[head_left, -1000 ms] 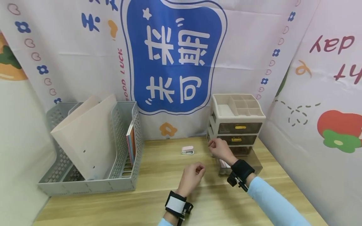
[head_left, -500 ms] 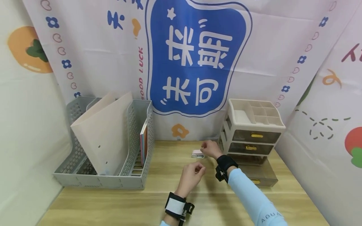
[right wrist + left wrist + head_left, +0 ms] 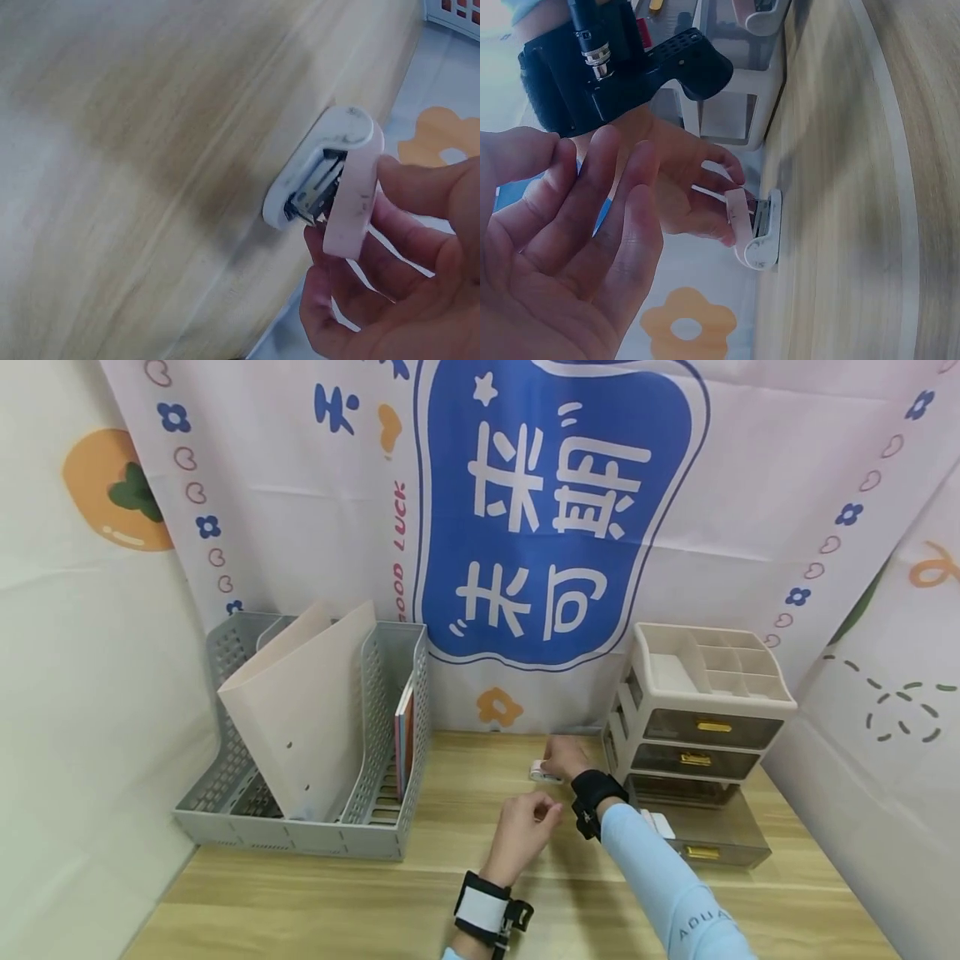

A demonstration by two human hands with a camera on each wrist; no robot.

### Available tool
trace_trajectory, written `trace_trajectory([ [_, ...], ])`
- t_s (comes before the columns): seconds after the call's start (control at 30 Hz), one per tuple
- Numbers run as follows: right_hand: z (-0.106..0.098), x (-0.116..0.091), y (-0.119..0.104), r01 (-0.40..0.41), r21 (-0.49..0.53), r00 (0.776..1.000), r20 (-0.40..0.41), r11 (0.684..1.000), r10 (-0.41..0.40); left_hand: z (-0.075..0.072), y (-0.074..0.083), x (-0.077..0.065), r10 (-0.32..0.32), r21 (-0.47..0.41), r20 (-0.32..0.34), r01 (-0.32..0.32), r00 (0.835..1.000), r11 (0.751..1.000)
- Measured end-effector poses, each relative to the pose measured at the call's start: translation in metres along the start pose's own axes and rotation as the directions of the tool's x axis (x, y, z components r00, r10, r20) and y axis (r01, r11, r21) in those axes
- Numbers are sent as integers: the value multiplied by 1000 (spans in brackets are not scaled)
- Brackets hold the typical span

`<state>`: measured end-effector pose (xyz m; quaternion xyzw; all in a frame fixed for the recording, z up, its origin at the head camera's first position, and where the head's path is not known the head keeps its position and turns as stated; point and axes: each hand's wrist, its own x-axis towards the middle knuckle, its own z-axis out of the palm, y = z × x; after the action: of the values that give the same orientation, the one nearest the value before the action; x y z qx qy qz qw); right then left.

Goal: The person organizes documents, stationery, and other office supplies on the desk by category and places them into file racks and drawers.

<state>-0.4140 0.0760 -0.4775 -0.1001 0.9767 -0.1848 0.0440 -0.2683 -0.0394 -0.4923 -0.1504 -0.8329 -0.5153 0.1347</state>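
Note:
A small pink and white stapler (image 3: 543,772) rests on the wooden table near the back cloth. My right hand (image 3: 566,757) is at it, thumb and fingers taking its pink top arm (image 3: 352,202) from either side. The metal staple channel (image 3: 319,187) shows between the raised arm and the white base (image 3: 319,139), which lies against the tabletop. My left hand (image 3: 522,828) hovers nearer the front with fingers loosely curled; in the left wrist view its thumb meets the index finger and nothing is held.
To the right of the stapler stands a beige drawer unit (image 3: 652,693), its bottom drawer (image 3: 723,831) pulled out with a white item (image 3: 660,823) in it. A grey file rack (image 3: 300,837) with folders (image 3: 315,718) and thin books (image 3: 405,739) fills the left side.
My right hand has moved left from over the pulled-out drawer to the stapler and taken hold of it. The left hand keeps its pose. The head view has turned left.

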Motion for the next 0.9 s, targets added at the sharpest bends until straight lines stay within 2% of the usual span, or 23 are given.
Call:
trace_trajectory([
  [0.17, 0, -4, 4, -4, 36, 1000, 20, 999, 3, 4, 3, 0, -2, -5, 4, 2, 1000, 1000],
  [0.4, 1, -9, 7, 52, 75, 995, 79, 996, -58, 8, 4, -2, -6, -11, 25, 7, 1000, 1000],
  [0.53, -2, -17, 4, 51, 78, 993, 106, 996, -59, 8, 3, -2, -9, -17, 30, 10, 1000, 1000],
  [0.67, -9, -26, 1, 95, 83, 992, 74, 992, -102, 9, 2, -1, 16, 11, 34, -16, 999, 1000],
  [0.77, -21, -35, 6, 154, 101, 988, 9, 983, -155, 14, 1, 0, 46, 34, 56, -48, 997, 998],
  [0.9, -43, -53, 14, 178, 223, 984, -30, 959, -176, 21, 2, 0, 48, 41, 87, -51, 995, 998],
])
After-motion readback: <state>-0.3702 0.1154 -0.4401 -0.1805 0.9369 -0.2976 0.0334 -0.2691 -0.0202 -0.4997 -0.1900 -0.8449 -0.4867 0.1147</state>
